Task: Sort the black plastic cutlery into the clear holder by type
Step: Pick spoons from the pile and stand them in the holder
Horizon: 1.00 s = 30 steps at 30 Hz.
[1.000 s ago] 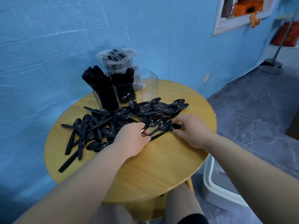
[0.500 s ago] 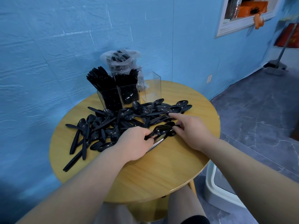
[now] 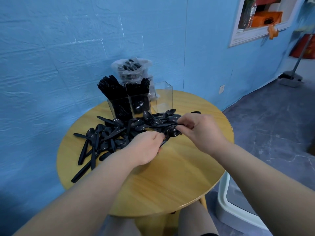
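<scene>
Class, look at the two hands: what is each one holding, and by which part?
Left hand grips black plastic spoons by their handles; right hand pinches the same bunch near the bowls.

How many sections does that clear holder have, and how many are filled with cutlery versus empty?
Clear holder sections:
Filled with black cutlery: 2 (left section, middle section)
Empty: 1 (right section)
Total: 3
The loose spoons on the table overlap too much to count.
</scene>
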{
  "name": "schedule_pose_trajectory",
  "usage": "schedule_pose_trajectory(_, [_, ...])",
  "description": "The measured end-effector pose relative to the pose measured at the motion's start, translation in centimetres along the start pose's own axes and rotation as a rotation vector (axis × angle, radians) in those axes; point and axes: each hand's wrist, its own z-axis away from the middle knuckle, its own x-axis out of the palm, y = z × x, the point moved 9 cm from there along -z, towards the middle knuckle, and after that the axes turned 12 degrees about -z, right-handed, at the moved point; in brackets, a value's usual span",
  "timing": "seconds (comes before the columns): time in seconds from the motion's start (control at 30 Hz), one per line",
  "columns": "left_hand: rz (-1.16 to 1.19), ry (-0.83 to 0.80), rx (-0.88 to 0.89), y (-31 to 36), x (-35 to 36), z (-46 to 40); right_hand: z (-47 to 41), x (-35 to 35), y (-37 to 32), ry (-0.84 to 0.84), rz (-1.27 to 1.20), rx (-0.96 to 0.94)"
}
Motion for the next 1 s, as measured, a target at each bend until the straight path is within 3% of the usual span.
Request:
schedule_pose_trajectory(0.2, [0.007,-0.027,0.115,0.7,-0.5,1.1,-0.2,0.1,-0.5,0.120,-0.057,0.025])
schedule_pose_trajectory(0.4, [0.027,0.003,0.069,0.8,-1.7,0.6,-0.3,1.5,-2.9,0.079,0.028,-0.171])
schedule_pose_trajectory(0.47, [-0.008,0.088,0.066,1.0,-2.5,0.3,-0.7,1.3,-2.4,0.080,-0.024,-0.105])
schedule_pose_trajectory(0.57, [-0.073,0.205,0.098,1.7,-3.4,-0.2,-1.3,1.2,-0.7,0.078,-0.389,0.147])
schedule_pose_trajectory(0.67, [-0.146,0.253,0.160,2.6,-4.3,-1.4,-2.1,0.7,-0.3,0.092,-0.577,0.229])
schedule_pose_trajectory(0.73, [-0.168,0.326,0.176,2.9,-5.6,-2.3,-3.3,-1.1,-0.8,0.153,-0.511,0.172])
schedule_pose_trajectory(0.87, [-0.384,0.581,0.206,2.6,-9.3,-4.2,-7.0,-6.6,-0.7,0.453,-0.315,0.007])
schedule_pose_trajectory(1.0, [-0.590,0.605,0.188,2.0,-10.5,-7.2,-11.7,-7.3,-0.5,0.462,-0.044,-0.137])
